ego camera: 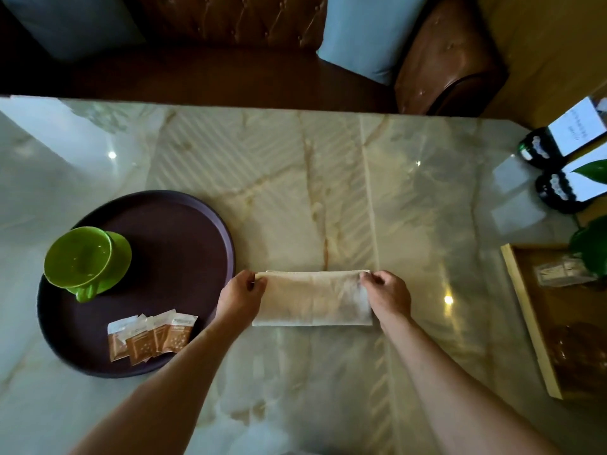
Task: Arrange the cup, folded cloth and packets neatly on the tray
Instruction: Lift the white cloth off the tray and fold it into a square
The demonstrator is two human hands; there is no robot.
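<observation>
A pale folded cloth (312, 298) lies on the marble table, right of the tray. My left hand (241, 297) pinches its far left corner and my right hand (389, 295) pinches its far right corner. The round dark tray (184, 231) sits at the left. On it stands a green cup (78, 257) on a green saucer, its handle pointing toward me. Several brown and white packets (151, 336) lie fanned side by side at the tray's near edge.
A wooden box (525, 310) with wrapped items stands at the right edge, a green plant (591, 247) over it. Two dark jars (538, 152) with white cards sit at the far right. A brown leather sofa with blue cushions runs behind the table.
</observation>
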